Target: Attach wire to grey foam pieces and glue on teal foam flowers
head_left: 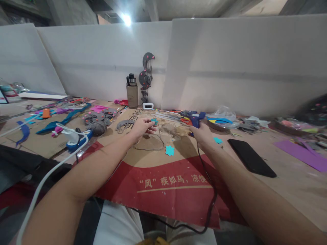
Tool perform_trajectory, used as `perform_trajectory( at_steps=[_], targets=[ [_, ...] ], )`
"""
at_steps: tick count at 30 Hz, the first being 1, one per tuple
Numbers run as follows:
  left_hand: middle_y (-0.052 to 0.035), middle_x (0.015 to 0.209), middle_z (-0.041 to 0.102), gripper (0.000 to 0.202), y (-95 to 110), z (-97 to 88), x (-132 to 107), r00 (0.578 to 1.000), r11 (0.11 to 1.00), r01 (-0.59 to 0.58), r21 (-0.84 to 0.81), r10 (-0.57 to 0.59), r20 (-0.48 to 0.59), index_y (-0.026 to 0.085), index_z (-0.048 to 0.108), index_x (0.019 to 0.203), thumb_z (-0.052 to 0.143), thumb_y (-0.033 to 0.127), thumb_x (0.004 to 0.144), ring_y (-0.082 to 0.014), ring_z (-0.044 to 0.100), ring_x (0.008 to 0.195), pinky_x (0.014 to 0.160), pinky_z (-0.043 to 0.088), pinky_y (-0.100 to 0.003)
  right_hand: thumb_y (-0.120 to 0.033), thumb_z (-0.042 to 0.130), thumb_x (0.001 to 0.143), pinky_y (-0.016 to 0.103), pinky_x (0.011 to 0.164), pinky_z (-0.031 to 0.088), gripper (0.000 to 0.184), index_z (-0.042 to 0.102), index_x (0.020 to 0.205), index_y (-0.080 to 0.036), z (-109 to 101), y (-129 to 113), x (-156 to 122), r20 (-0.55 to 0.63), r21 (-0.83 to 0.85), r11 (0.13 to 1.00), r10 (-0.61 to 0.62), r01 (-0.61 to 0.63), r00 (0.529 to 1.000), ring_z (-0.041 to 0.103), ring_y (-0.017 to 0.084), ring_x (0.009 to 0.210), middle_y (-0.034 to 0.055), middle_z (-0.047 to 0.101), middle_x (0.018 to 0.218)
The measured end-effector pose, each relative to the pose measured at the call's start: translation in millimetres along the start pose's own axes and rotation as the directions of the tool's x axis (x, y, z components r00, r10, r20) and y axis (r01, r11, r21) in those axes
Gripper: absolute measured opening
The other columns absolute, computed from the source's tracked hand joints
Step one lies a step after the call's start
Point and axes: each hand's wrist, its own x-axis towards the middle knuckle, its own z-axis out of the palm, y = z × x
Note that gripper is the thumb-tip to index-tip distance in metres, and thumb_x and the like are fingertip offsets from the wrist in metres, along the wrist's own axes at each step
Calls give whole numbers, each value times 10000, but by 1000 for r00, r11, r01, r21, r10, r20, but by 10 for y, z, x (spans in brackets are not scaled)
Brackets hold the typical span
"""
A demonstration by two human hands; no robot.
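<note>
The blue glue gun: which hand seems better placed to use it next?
Probably the right hand: it grips the blue glue gun, while the left hand holds a small turquoise piece at its fingertips.

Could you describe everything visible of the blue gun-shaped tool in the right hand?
The blue gun-shaped tool looks like a glue gun with a plastic body. The right hand grips its handle, hiding much of it; the body shows above the hand, roughly level. Its front seems to point left, but blends into the clutter behind. A black cord runs down from below the hand, across the printed cardboard and over its near edge.
</note>
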Motion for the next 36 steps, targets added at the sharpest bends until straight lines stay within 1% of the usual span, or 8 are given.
perform_trajectory(
  at_steps=[2,6,9,12,17,21,26,36],
  targets=[
    [-35,737,687,107,-20,-7,14,1000,1000,-3,7,3,-7,104,623,788,674,197,798,-78,633,556,489,485,-172,-221,529,698,275,607,506,376,572,1069,-179,43,-153,-97,37,152,988,-21,15,999,608,156,653,43,663,840],
    [-41,710,684,122,-40,-2,40,1000,1000,-14,-19,14,-3,100,625,765,697,198,775,-82,632,562,528,500,-184,-244,575,705,283,609,507,278,567,979,-200,138,-388,-290,122,239,967,-120,88,985,584,150,634,40,665,853],
    [-43,679,675,145,-44,12,43,1000,1000,-13,-26,12,-7,98,621,741,717,206,754,-82,619,549,533,497,-189,-262,577,719,278,589,499,267,558,979,-203,232,-408,-367,196,314,940,-205,137,959,566,136,619,34,655,868],
    [-36,660,662,153,-47,27,25,999,1000,-26,-15,26,-28,105,608,709,719,209,735,-70,587,523,511,469,-180,-337,578,765,274,553,480,280,550,1011,-205,319,-337,-379,220,330,925,-271,190,937,541,134,609,27,629,842],
    [20,541,564,160,-57,47,-1,996,996,-83,20,84,-41,125,570,646,681,216,719,-39,460,429,422,348,-165,-403,566,828,290,541,464,371,530,1150,-221,368,-250,-356,209,265,929,-317,258,925,517,148,599,22,600,806],
    [48,497,493,205,-84,48,12,994,994,-101,45,103,-43,146,522,605,684,238,692,-30,392,399,395,275,-174,-382,559,844,318,603,477,340,552,1143,-221,330,-309,-379,196,178,932,-347,315,917,547,173,657,44,620,847],
    [49,493,479,197,-117,35,21,991,987,-131,98,134,-27,153,527,609,671,259,691,-36,395,403,405,265,-181,-353,557,832,341,650,474,281,570,1069,-203,297,-385,-422,199,117,938,-343,326,918,577,210,732,60,631,841],
    [34,530,512,148,-89,44,-12,992,981,-127,148,129,-1,152,534,614,634,233,688,-41,404,412,421,297,-190,-364,540,862,357,742,460,337,580,1151,-194,316,-314,-417,225,68,931,-365,359,904,596,214,800,82,671,967]
  ],
)
